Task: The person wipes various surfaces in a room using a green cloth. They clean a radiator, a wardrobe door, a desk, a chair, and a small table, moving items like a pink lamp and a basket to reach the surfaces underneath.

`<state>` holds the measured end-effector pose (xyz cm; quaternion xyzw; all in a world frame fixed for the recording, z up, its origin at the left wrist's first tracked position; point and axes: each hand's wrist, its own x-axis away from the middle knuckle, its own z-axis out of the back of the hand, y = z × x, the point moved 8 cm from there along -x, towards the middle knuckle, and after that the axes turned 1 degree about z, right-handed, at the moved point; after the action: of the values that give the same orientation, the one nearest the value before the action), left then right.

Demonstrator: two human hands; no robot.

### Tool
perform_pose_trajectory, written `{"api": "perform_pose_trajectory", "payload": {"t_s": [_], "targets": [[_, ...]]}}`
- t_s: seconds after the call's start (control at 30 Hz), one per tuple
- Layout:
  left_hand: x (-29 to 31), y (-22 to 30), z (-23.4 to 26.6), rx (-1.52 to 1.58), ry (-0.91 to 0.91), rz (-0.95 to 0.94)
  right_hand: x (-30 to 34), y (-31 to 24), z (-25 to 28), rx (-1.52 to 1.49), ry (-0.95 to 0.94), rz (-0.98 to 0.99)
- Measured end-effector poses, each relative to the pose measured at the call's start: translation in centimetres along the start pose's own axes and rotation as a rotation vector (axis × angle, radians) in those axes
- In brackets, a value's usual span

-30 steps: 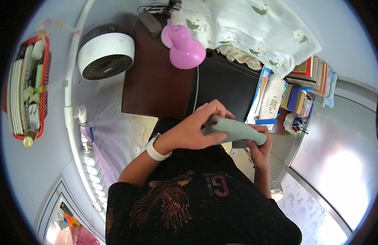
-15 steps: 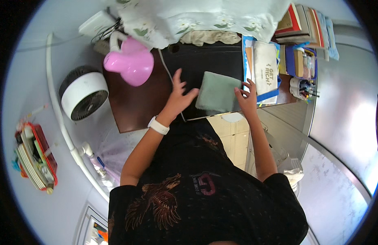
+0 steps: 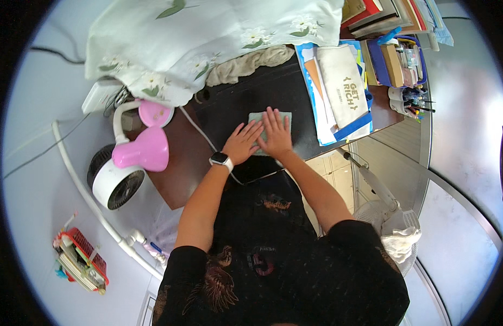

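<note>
A grey-green cloth (image 3: 255,116), folded into a small square, lies flat on the black desk mat (image 3: 227,111) in front of me. My left hand (image 3: 241,144) rests on its left side, fingers stretched out and pointing up to the right. Over the cloth's middle and right part lies my right hand (image 3: 275,136), palm down with long straight fingers. The two hands touch or nearly touch at the thumbs. Much of the cloth is hidden beneath them. A white watch (image 3: 221,160) is on my left wrist.
A pink lamp (image 3: 145,151) and its grey cable (image 3: 200,130) are at left, near a white fan (image 3: 118,186). At right sit a cream pouch (image 3: 338,76), a blue basket (image 3: 383,64) and a pen holder (image 3: 399,99). Flowered fabric (image 3: 224,32) hangs over the back; a crumpled cloth (image 3: 251,65) lies below it.
The cloth has gone from a larger square to a smaller folded one. Both hands have come together from its sides onto its top. The view has shifted and turned.
</note>
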<state>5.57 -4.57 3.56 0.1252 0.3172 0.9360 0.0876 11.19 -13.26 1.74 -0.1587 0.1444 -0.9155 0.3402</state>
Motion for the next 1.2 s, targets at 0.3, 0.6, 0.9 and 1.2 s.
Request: {"api": "perform_pose_trajectory", "payload": {"t_s": [0.3,0.6,0.9,1.2], "targets": [[0.0,-1.0,-1.1,-0.204,-0.068,0.015,-0.2,0.2,-0.3,-0.114,0.085,0.236],[-8.7,-6.0,5.7,-0.149,0.223,0.359,-15.1,0.0,5.4,-0.064,0.201,0.633],[-3.6,-1.2,1.6,-0.217,-0.079,0.205,-5.1,-0.1,1.4,-0.181,0.132,0.352],[4.0,5.0,-5.0,-0.239,-0.268,-0.012,9.8,1.7,0.5,-0.184,-0.205,0.435]]}}
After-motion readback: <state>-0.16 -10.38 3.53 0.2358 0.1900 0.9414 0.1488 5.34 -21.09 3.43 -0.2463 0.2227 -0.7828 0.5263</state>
